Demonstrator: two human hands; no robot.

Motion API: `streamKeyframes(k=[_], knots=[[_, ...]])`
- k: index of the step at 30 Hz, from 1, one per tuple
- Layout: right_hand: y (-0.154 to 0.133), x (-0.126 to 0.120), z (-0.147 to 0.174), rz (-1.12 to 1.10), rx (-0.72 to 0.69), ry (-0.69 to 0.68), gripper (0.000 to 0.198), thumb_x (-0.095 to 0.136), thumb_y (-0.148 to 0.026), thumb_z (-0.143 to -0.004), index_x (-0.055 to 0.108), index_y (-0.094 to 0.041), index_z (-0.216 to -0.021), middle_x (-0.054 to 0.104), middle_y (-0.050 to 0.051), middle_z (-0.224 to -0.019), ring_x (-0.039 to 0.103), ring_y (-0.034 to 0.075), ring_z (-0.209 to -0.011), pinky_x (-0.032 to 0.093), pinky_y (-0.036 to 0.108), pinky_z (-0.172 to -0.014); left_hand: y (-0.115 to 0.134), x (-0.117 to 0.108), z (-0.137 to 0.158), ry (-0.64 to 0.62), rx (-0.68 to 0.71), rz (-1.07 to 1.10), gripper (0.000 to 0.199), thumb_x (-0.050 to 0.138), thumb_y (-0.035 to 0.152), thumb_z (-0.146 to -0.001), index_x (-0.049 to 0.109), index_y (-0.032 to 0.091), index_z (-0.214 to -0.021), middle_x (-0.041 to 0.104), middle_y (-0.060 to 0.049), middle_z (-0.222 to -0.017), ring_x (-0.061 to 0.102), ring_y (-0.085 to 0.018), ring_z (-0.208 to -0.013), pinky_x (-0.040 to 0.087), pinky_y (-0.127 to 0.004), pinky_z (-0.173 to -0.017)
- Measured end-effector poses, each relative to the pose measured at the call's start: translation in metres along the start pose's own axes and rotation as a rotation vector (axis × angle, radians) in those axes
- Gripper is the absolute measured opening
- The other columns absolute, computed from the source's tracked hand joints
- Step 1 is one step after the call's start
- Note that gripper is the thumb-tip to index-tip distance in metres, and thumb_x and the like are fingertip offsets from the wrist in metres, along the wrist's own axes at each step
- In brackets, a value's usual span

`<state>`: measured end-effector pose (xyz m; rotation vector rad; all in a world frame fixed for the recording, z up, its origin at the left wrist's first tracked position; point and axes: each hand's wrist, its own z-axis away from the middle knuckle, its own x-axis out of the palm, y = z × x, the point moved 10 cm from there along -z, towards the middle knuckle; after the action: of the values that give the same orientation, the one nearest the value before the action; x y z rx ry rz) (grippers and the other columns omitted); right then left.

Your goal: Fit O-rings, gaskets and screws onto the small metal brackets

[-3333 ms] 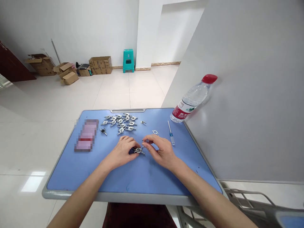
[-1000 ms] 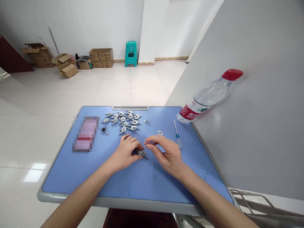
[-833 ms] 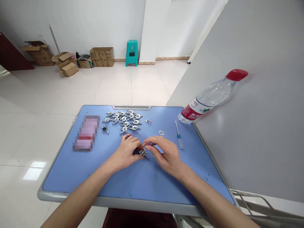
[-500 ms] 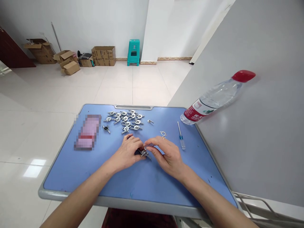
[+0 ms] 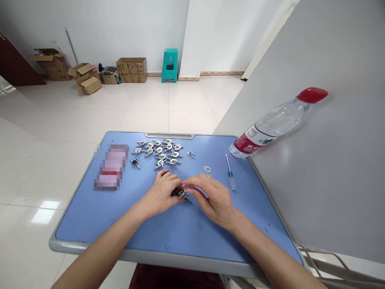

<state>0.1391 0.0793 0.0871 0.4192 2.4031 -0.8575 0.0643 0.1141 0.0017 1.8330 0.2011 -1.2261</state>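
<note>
My left hand [image 5: 164, 192] is closed around a dark object, mostly hidden under the palm, and steadies a small metal valve [image 5: 183, 195] against it. My right hand [image 5: 212, 196] pinches a small metal piece [image 5: 187, 188] at the top of that valve; the fingers cover most of it. Several similar metal valves with levers [image 5: 159, 150] lie in a group beyond my hands. One valve with a round black face [image 5: 134, 162] lies apart on the left. Past my right hand are a flat metal plate with an oval hole [image 5: 207, 169] and a small brass-coloured piece [image 5: 208, 176].
A loose metal lever [image 5: 191, 153] and a blue-handled screwdriver [image 5: 231, 180] lie on the blue table [image 5: 120, 224]. A water bottle [image 5: 255, 138] stands at the right edge by a grey panel. On the left is a blurred pink item [image 5: 112, 164].
The small metal piece in my right hand has come down slightly onto the valve. My left hand keeps its hold, and the view has shifted a little.
</note>
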Motion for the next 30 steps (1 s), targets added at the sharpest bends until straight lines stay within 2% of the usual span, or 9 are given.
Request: streamKeyframes(k=[9, 13, 16, 20, 22, 25, 27, 30], knots=[[-0.009, 0.004, -0.001, -0.004, -0.088, 0.019, 0.024, 0.048, -0.013, -0.095, 0.060, -0.022, -0.114, 0.070, 0.004, -0.084, 0.062, 0.014, -0.069, 0.047, 0.025, -0.060, 0.003, -0.003, 0.001, 0.030, 0.000, -0.011, 0.006, 0.060, 0.018, -0.085, 0.057, 0.021, -0.080, 0.055, 0.003, -0.080, 0.055, -0.016, -0.085, 0.029, -0.043, -0.107], [-0.011, 0.007, -0.002, -0.025, -0.093, -0.023, 0.029, 0.044, -0.013, -0.096, 0.059, -0.020, -0.120, 0.069, 0.006, -0.089, 0.062, 0.015, -0.073, 0.047, 0.026, -0.061, 0.002, -0.003, 0.000, 0.032, -0.012, -0.010, 0.007, 0.060, 0.016, -0.083, 0.056, 0.021, -0.079, 0.055, 0.003, -0.079, 0.055, -0.017, -0.084, 0.031, -0.044, -0.106], [-0.010, 0.004, -0.003, -0.049, -0.085, -0.023, 0.031, 0.043, -0.009, -0.094, 0.059, -0.019, -0.118, 0.069, 0.008, -0.091, 0.062, 0.017, -0.076, 0.048, 0.029, -0.064, 0.002, -0.002, 0.000, 0.030, -0.005, -0.007, 0.007, 0.064, 0.018, -0.083, 0.057, 0.021, -0.084, 0.058, 0.003, -0.082, 0.056, -0.018, -0.087, 0.029, -0.045, -0.106], [0.000, -0.003, -0.002, -0.002, -0.015, 0.051, 0.023, 0.050, -0.011, -0.092, 0.062, -0.021, -0.109, 0.068, 0.004, -0.079, 0.060, 0.016, -0.066, 0.049, 0.028, -0.061, 0.004, -0.002, 0.001, 0.027, 0.020, 0.007, 0.016, 0.066, 0.020, -0.083, 0.058, 0.022, -0.096, 0.063, 0.001, -0.092, 0.057, -0.019, -0.095, 0.026, -0.046, -0.109], [0.000, -0.004, -0.001, 0.027, -0.021, 0.070, 0.021, 0.051, -0.014, -0.092, 0.063, -0.021, -0.109, 0.067, 0.004, -0.076, 0.059, 0.015, -0.063, 0.049, 0.028, -0.059, 0.004, -0.002, 0.001, 0.025, 0.010, 0.002, 0.011, 0.065, 0.020, -0.084, 0.058, 0.022, -0.093, 0.062, 0.002, -0.089, 0.057, -0.018, -0.093, 0.027, -0.045, -0.108], [-0.006, -0.001, 0.000, 0.023, -0.077, 0.062, 0.025, 0.048, -0.015, -0.094, 0.062, -0.020, -0.114, 0.069, 0.006, -0.082, 0.063, 0.017, -0.069, 0.050, 0.028, -0.061, 0.003, -0.003, 0.000, 0.030, -0.011, -0.003, 0.007, 0.064, 0.018, -0.083, 0.057, 0.021, -0.086, 0.060, 0.003, -0.083, 0.058, -0.018, -0.089, 0.028, -0.044, -0.107], [-0.009, 0.001, -0.001, -0.004, -0.089, 0.049, 0.030, 0.045, -0.012, -0.094, 0.059, -0.020, -0.119, 0.070, 0.008, -0.089, 0.065, 0.017, -0.075, 0.052, 0.029, -0.064, 0.004, -0.003, 0.000, 0.034, -0.010, 0.001, 0.008, 0.063, 0.017, -0.082, 0.057, 0.021, -0.086, 0.059, 0.003, -0.084, 0.057, -0.018, -0.089, 0.028, -0.045, -0.107], [-0.012, 0.000, -0.001, -0.039, -0.102, 0.061, 0.034, 0.045, -0.008, -0.092, 0.058, -0.021, -0.121, 0.070, 0.007, -0.087, 0.065, 0.017, -0.075, 0.052, 0.030, -0.065, 0.004, -0.004, 0.000, 0.035, -0.004, -0.001, 0.008, 0.063, 0.017, -0.083, 0.056, 0.020, -0.081, 0.057, 0.003, -0.081, 0.056, -0.018, -0.087, 0.028, -0.044, -0.107]])
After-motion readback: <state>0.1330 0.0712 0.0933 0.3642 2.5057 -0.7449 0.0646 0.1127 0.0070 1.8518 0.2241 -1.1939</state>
